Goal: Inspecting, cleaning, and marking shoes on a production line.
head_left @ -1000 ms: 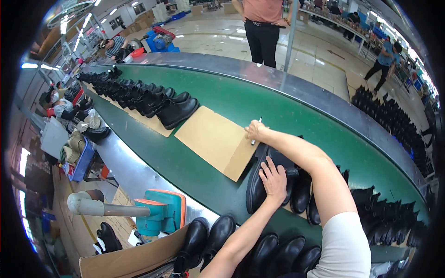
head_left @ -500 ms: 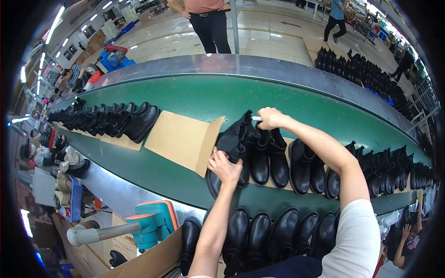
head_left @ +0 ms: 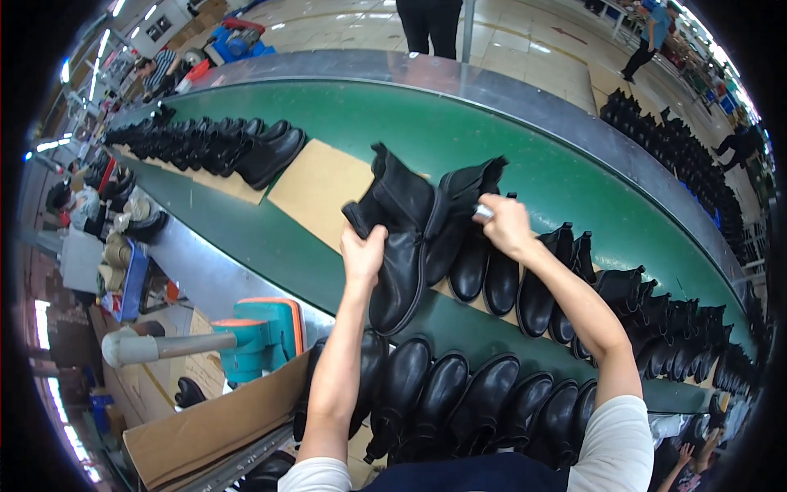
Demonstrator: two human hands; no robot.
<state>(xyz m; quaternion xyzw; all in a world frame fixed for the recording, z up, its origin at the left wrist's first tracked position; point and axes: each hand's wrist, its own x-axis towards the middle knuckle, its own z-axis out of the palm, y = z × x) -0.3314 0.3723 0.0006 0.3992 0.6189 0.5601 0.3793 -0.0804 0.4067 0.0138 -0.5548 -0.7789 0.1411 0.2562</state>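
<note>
Through the head view, I saw the person's left hand (head_left: 361,252) clamped on a black boot (head_left: 400,238), thumb and fingers pinching the upper part by its opening; the farther fingertips were lost behind the leather. That boot was tilted above the green belt (head_left: 541,172), toe toward the person, its smooth vamp catching a soft shine. The right hand (head_left: 507,223) was closed, fingers curled together around a small white tool (head_left: 484,211), mostly hidden in the grip, so I couldn't make out its tip. Just beside it leaned a second boot (head_left: 463,189), partly covered by the first, its ragged-looking top edge standing up; whether the knuckles touched it I couldn't tell. Behind the held boot lay a flat tan cardboard sheet (head_left: 316,184), matte, its near end blocked from sight. Along the person's side stood rounded, glossy toes in a near row of boots (head_left: 500,389), the lower ones cut off by the dark clothing. A teal, orange-edged machine head (head_left: 246,348) sat on a pale rounded pipe (head_left: 139,348). Across the dull metal rim (head_left: 328,66), a person in dark trousers (head_left: 426,29) was cropped above the legs.
</note>
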